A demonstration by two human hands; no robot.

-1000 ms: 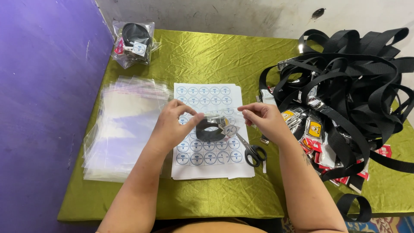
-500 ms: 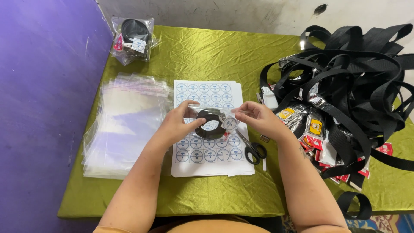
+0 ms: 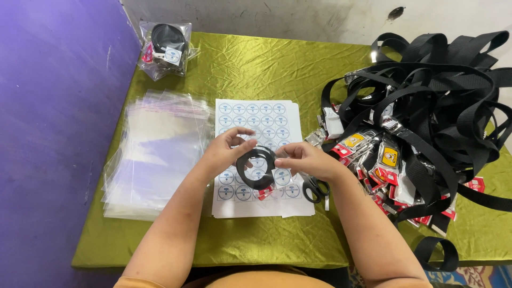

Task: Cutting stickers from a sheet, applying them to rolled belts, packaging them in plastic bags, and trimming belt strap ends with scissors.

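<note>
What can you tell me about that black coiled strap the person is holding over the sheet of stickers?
The coiled strap is black, flat webbing by the look of it, wound into a ring with an open middle through which the sticker sheet shows. It is held slightly above that sheet. The left hand grips its left side and the right hand its right side, pressing a round sticker there. A small red tag hangs at its lower edge.

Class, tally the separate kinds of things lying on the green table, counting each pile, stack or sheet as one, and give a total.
Pile of black straps: 1
Stack of clear bags: 1
Sticker sheet: 1
Scissors: 1
Bagged strap: 1
Total: 5
</note>
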